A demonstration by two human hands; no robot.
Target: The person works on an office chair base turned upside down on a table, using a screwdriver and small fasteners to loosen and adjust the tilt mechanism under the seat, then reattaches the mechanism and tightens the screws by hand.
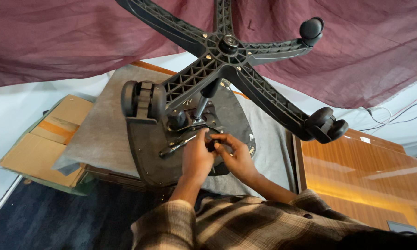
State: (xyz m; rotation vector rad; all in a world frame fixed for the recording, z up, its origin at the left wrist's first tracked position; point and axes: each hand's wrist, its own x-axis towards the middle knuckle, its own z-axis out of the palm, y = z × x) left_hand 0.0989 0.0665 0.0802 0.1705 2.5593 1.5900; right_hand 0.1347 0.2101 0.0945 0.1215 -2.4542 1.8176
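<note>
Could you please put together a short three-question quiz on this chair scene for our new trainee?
1. True or false: the chair seat lies upside down on grey cloth, its star base pointing up.
2. Where are both hands? A) on a caster B) at the mechanism under the seat C) on the cardboard
3. What colour is the fabric hanging overhead?

Key: 1 true. 2 B: left hand and right hand meet at the mechanism. 3 maroon.
</note>
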